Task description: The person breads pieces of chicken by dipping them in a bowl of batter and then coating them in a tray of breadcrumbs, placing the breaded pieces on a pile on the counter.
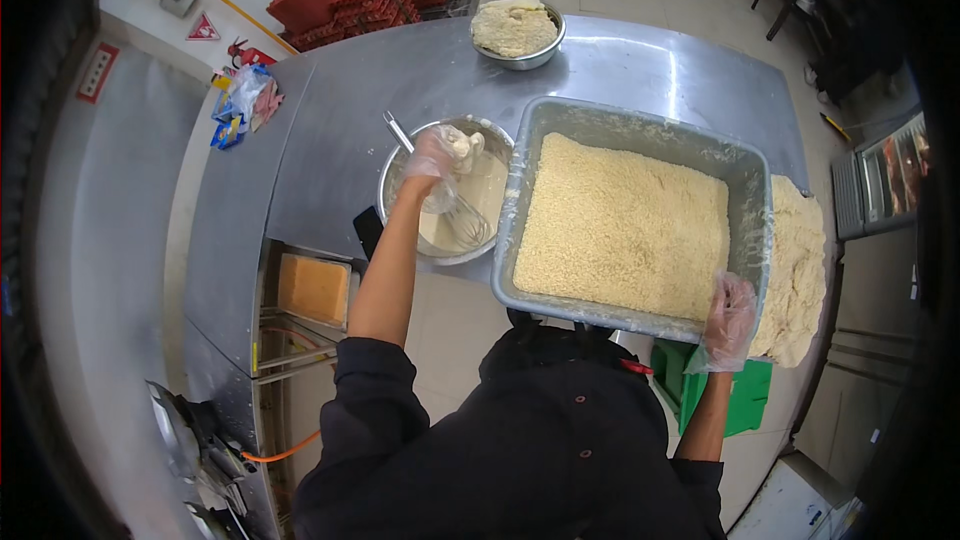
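My left hand, in a clear plastic glove, is above a metal bowl of pale batter. Its fingers are closed on a batter-coated piece of food, whose kind I cannot make out. A wire whisk leans in the bowl, its handle sticking out past the far left rim. To the right stands a grey plastic tub holding pale yellow crumbs. At the tub's near right corner is my gloved right hand, fingers bent over the crumbs; whether they grip anything is hidden.
A metal bowl heaped with crumb-coated food sits at the far edge of the steel table. More coated food is piled right of the tub. A dark phone-like object lies by the batter bowl. A green bin stands below.
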Motion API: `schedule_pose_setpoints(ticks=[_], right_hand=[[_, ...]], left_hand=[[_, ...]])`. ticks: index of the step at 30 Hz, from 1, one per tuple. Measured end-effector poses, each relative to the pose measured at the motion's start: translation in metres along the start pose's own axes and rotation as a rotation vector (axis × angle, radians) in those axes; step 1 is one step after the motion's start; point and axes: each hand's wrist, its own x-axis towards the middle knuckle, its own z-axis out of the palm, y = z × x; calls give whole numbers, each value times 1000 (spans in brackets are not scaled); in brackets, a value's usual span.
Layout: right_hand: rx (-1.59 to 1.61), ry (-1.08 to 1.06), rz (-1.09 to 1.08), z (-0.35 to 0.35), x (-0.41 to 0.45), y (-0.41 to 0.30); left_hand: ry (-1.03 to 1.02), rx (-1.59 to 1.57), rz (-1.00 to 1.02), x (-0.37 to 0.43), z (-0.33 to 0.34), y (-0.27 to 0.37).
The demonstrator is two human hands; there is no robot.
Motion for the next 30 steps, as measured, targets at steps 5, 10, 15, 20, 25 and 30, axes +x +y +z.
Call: schedule_pose_setpoints(ticks=[5,10,15,20,25,30], right_hand=[[-5,-15,-13,2,0,2],[-53,31,-62,1,-2,10],[-29,-15,12,-3,2,0],[-24,0,-58,4,3,2],[-59,54,-17,-1,0,5],[-16,44,-48,4,1,7]], left_hand=[[-245,464,-42,-19,7,-2],[-263,560,-115,-15,22,59],[-452,836,-23,-10,44,53],[-557,884,16,-11,47,-6],[-534,799,-9,7,36,25],[-317,764,160,29,6,-33]])
